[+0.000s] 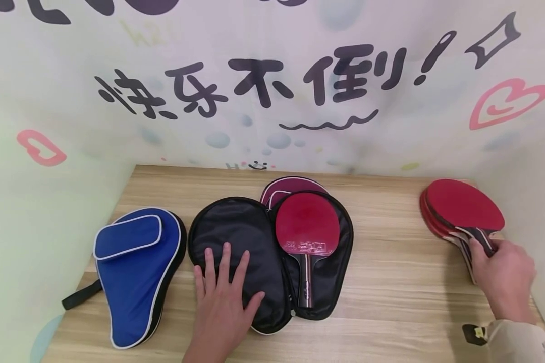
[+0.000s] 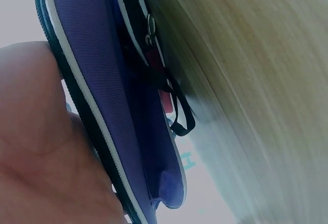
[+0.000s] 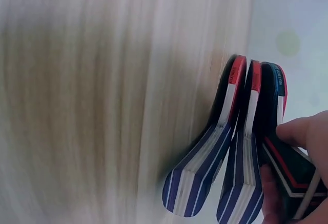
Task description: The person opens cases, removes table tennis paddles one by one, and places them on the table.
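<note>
My left hand (image 1: 222, 297), fingers spread, rests on the black inner side of the flap of an unzipped paddle case (image 1: 233, 222). In the case's other half lies a red table tennis paddle (image 1: 307, 224), handle toward me. At the right, my right hand (image 1: 504, 275) grips the handle of the top paddle (image 1: 465, 204) in a stack. The right wrist view shows two more paddles, including a striped-handled paddle (image 3: 197, 170), under the held paddle (image 3: 292, 175). In the left wrist view, the case's purple-looking outer fabric (image 2: 97, 75) rises beside the hand.
A closed blue paddle case (image 1: 136, 277) with a black strap (image 1: 83, 295) lies at the left. Behind the unzipped case, a maroon case (image 1: 295, 184) is partly hidden. A small black-and-yellow item (image 1: 474, 334) is beside the right sleeve. Printed cloth walls (image 1: 263, 141) border the wooden table (image 1: 390, 282).
</note>
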